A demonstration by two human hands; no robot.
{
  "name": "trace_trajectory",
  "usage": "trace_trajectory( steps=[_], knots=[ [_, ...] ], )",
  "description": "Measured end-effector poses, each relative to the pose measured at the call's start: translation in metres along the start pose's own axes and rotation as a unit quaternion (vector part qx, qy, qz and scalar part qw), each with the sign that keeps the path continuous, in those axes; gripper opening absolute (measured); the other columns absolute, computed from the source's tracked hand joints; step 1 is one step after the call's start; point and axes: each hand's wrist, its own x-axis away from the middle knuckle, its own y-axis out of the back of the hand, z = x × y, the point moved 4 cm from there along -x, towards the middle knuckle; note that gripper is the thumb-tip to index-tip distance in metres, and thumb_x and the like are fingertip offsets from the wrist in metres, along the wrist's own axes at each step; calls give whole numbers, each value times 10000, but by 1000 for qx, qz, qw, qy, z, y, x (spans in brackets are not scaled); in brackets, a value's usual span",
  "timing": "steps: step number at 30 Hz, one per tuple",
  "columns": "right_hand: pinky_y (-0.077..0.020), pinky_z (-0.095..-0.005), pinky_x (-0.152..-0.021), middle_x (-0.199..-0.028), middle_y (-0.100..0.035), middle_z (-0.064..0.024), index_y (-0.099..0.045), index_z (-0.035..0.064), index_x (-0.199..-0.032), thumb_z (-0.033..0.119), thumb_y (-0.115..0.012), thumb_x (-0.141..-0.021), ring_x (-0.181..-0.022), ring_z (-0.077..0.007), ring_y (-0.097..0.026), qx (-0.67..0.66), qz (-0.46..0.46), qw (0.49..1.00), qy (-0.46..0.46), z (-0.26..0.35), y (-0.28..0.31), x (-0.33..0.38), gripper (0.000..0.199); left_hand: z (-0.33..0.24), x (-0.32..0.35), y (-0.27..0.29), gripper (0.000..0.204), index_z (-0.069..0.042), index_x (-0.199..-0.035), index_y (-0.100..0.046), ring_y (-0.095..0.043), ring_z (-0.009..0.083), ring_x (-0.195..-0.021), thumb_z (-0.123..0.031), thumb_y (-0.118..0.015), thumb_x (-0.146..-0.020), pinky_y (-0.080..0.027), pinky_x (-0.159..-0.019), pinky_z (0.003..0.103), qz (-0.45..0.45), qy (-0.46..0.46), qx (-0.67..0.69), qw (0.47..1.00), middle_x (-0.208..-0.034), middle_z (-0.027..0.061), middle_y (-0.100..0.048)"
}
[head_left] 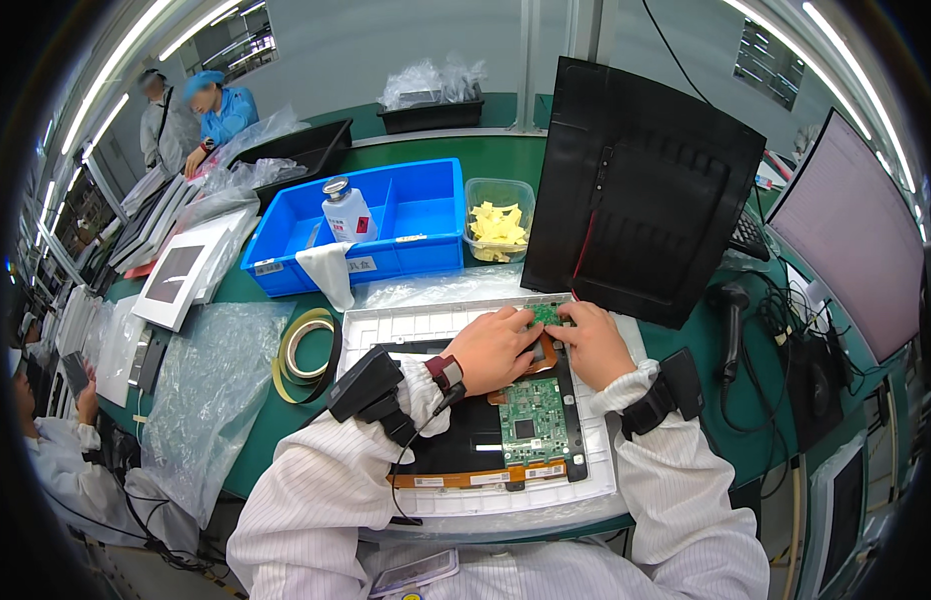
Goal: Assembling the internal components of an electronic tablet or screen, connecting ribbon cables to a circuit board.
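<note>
My left hand and my right hand rest side by side on the far end of a black panel that lies in a white tray. Between the fingertips sits a small green circuit board with an orange flex strip beside it. A larger green circuit board is mounted on the panel just below both hands. Both wrists wear black devices over white sleeves. The fingers press down on the small board; whether they pinch it is hidden.
A black back cover leans upright behind the tray. A blue bin holds a white bottle; next to it is a clear tub of yellow pieces. Tape rolls, bubble wrap, a scanner, a monitor and people nearby.
</note>
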Motion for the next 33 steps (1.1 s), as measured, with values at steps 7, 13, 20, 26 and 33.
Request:
trace_trajectory(
  steps=[7, 13, 20, 26, 33],
  knots=[
    [-365, -336, -817, -902, -539, -82, -647, 70, -823, -9, -540, -630, -943, -239, -475, 63, 12, 997, 36, 7, 4, -1, 234, 2, 1, 3, 283, 18, -989, -537, -483, 259, -890, -145, -483, -764, -392, -795, 336, -5, -30, 20, 999, -954, 120, -508],
    [-356, -321, -802, -899, -542, -58, -654, 87, -797, 36, -559, -634, -940, -212, -469, 54, -16, 998, 18, 3, 4, 0, 195, 15, 9, 13, 224, 2, -942, -571, -498, 279, -913, -113, -489, -768, -395, -810, 348, -27, -12, 93, 995, -956, 138, -537],
    [-344, -342, -801, -909, -529, -55, -656, 126, -825, 63, -545, -671, -948, -221, -461, 65, -3, 998, 28, 2, -1, 3, 200, 42, 69, 88, 172, -13, -850, -602, -523, 298, -851, -113, -525, -734, -411, -772, 361, -146, 122, 88, 978, -862, 142, -579],
    [-358, -339, -778, -849, -532, -64, -650, 85, -765, -13, -531, -615, -906, -242, -472, 26, -24, 999, 33, 0, 1, 1, 215, 91, 147, 140, 139, -16, -786, -614, -554, 282, -743, -108, -538, -714, -432, -684, 342, -249, 277, 6, 928, -767, 130, -598],
    [-391, -349, -746, -771, -514, -80, -618, 25, -658, -32, -562, -570, -839, -255, -487, 2, -59, 998, 22, 2, 3, -3, 119, 140, 213, 108, 156, -16, -706, -614, -580, 295, -643, -167, -593, -673, -461, -593, 351, -184, 420, -105, 883, -679, 143, -600]
  ],
)
